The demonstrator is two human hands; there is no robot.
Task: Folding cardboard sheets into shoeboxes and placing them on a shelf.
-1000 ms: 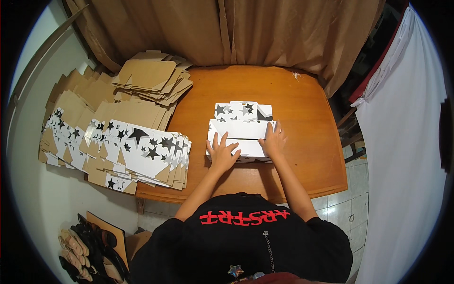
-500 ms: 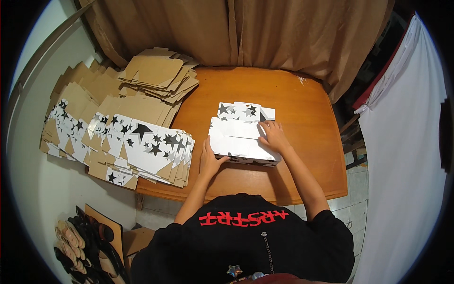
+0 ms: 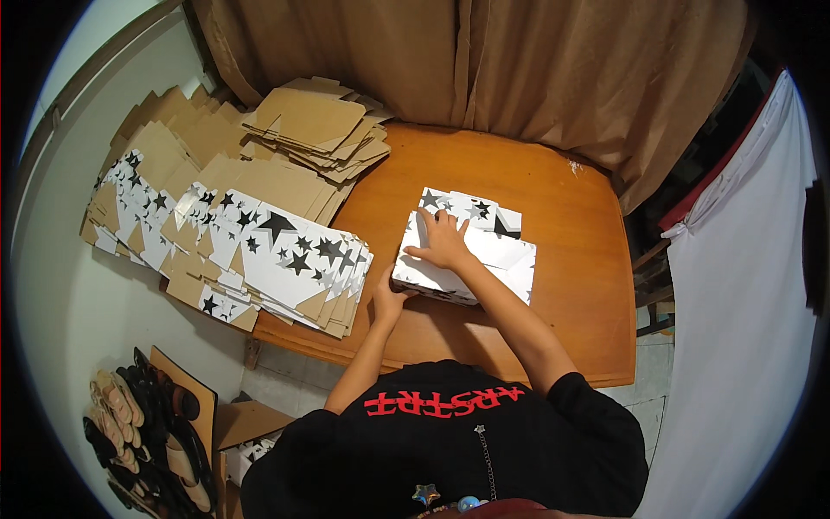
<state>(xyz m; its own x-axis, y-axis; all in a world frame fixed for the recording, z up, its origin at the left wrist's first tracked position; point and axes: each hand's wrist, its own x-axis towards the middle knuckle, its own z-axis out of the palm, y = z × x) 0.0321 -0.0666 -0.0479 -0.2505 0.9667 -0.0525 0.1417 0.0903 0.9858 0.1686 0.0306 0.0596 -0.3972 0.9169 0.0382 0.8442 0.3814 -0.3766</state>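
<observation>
A white cardboard box (image 3: pixel 508 257) printed with black and grey stars sits in front of me on the table, its plain top panel facing up. A star-printed flap (image 3: pixel 467 206) stands out along its far side. My left hand (image 3: pixel 391 299) grips the near left corner, thumb along the front and fingers at the left side. Across the top, my right hand (image 3: pixel 444 241) lies with its fingers spread toward the far left, touching the panel near the flap. The left hand's fingertips are partly hidden by the box.
Flattened star-printed boxes (image 3: pixel 294 259) overlap on the left of the wooden table (image 3: pixel 510 164). Behind them rises a stack of brown cardboard (image 3: pixel 311 118). A brown curtain (image 3: pixel 553 69) hangs along the far edge, a white cloth (image 3: pixel 735 303) at right. Shoes (image 3: pixel 164 432) stand lower left.
My right hand has moved left across the top panel, from the right side to the far left part. My left hand stays at the near left corner. The whole view has shifted slightly.
</observation>
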